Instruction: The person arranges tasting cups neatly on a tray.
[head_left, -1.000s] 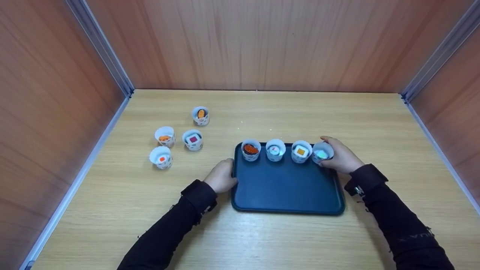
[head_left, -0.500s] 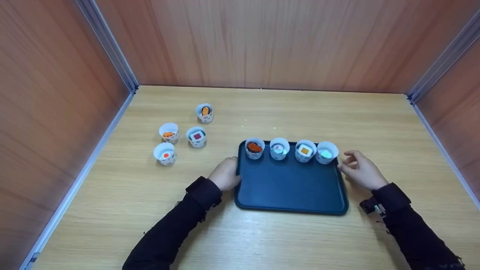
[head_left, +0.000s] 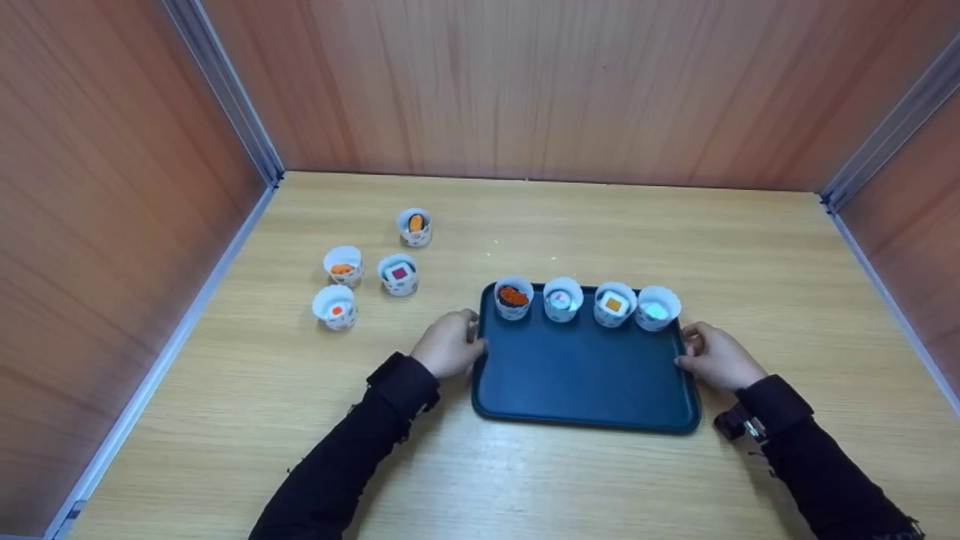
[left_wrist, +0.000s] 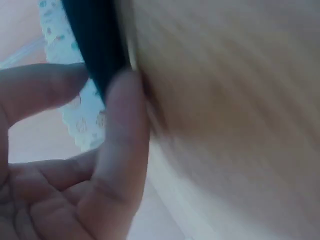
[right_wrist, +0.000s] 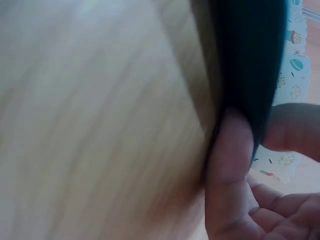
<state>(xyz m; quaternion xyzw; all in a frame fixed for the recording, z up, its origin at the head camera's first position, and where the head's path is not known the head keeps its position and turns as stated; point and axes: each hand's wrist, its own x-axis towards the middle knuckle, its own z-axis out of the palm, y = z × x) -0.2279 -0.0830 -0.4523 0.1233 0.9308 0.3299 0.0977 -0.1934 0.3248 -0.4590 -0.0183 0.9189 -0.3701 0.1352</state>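
A dark blue-green tray lies on the wooden table, with several small patterned paper cups in a row along its far edge. At the row's left end stands a cup with a red-orange piece; at its right end is a cup with a pale green piece. My left hand pinches the tray's left edge between thumb and fingers. On the right edge, my right hand pinches the tray the same way, just below the last cup. Both wrist views show a finger under the tray's rim.
Left of the tray, several more cups stand on the table: one with an orange piece on black, one with a white and magenta square, and others further left. Wood panels enclose the back and sides.
My right hand has let go of the rightmost cup, moved off to the right, then come down onto the tray's right edge. My left hand has stayed at the left edge.
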